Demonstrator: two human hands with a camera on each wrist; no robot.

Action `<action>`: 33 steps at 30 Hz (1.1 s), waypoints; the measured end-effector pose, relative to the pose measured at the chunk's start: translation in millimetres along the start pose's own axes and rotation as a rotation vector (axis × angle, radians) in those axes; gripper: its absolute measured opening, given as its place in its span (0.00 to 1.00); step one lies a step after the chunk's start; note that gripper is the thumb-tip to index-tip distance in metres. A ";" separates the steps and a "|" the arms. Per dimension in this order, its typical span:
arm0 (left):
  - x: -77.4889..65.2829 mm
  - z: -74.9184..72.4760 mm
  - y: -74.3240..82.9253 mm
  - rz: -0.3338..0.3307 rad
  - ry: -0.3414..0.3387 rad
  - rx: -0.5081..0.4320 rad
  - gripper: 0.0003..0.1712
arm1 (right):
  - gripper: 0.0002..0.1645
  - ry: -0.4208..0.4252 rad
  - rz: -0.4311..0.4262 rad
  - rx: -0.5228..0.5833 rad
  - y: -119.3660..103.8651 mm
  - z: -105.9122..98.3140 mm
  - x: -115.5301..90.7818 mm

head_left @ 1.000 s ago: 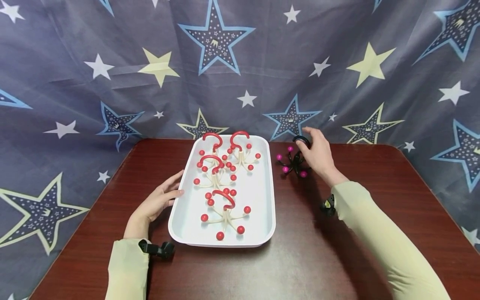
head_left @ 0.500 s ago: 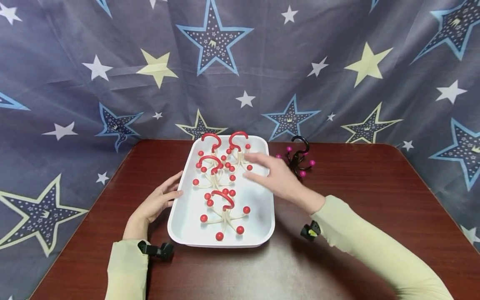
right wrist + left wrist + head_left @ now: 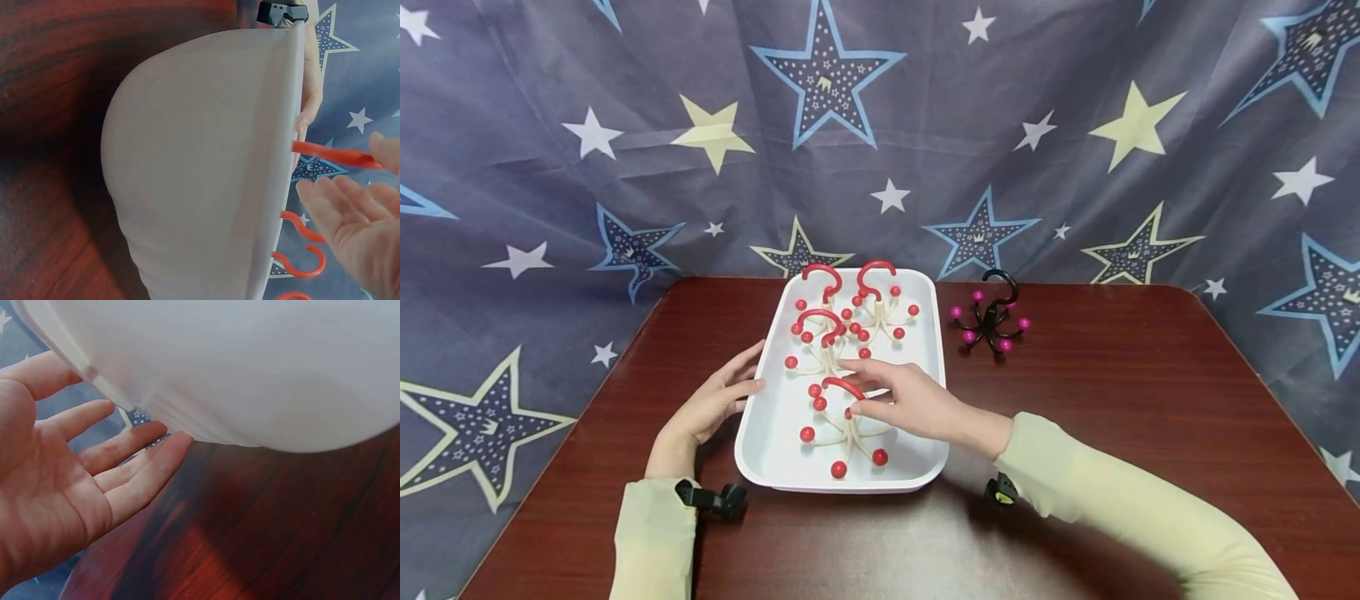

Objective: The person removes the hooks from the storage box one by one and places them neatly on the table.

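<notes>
A white tray [image 3: 917, 467] holds several hook hangers with red hooks, cream splayed arms and red ball tips. My left hand [image 3: 713, 402] is at the tray's left side, fingers extended and touching or very near its wall [image 3: 162, 387]. Over the tray, my right hand [image 3: 913, 402] reaches around the front hanger [image 3: 850, 429]. In the right wrist view, the hanger's red hook [image 3: 334, 154] lies between thumb and fingers, which look spread; firm contact is not clear. Right of the tray, a black hook hanger [image 3: 992, 317] with pink ball tips stands on the table.
The dark red-brown wooden table [image 3: 1120, 400] extends on both sides of the tray. A star-patterned curtain [image 3: 925, 125] hangs behind its far edge. Two more red hooks [image 3: 878, 268] rise near the tray's back rim. A small black camera [image 3: 718, 498] is strapped to the left wrist.
My right hand has let go of the black hanger on the right and moved left over the tray to the front red-hooked hanger. My left hand has stayed in place.
</notes>
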State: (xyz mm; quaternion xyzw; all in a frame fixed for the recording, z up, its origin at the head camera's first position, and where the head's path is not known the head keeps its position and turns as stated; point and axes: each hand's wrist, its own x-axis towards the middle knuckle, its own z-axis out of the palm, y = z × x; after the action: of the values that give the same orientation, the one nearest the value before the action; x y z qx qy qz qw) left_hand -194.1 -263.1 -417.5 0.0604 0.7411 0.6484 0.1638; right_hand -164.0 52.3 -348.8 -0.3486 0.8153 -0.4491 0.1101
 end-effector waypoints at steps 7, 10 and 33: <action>0.6 -0.2 0.4 0.002 -0.001 -0.005 0.38 | 0.29 0.022 -0.028 -0.067 1.2 2.5 0.4; 0.7 0.0 0.3 0.002 -0.003 -0.007 0.38 | 0.27 0.024 -0.038 -0.072 0.7 3.4 0.4; -0.6 -0.5 -0.2 0.009 -0.006 -0.032 0.39 | 0.20 0.130 -0.054 0.040 -12.4 -25.3 -1.4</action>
State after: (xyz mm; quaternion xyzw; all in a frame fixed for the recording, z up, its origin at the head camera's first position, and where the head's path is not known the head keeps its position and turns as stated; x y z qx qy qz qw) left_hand -193.7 -263.7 -417.6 0.0630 0.7299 0.6606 0.1640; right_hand -169.6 65.5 -324.5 -0.3382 0.8018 -0.4899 0.0519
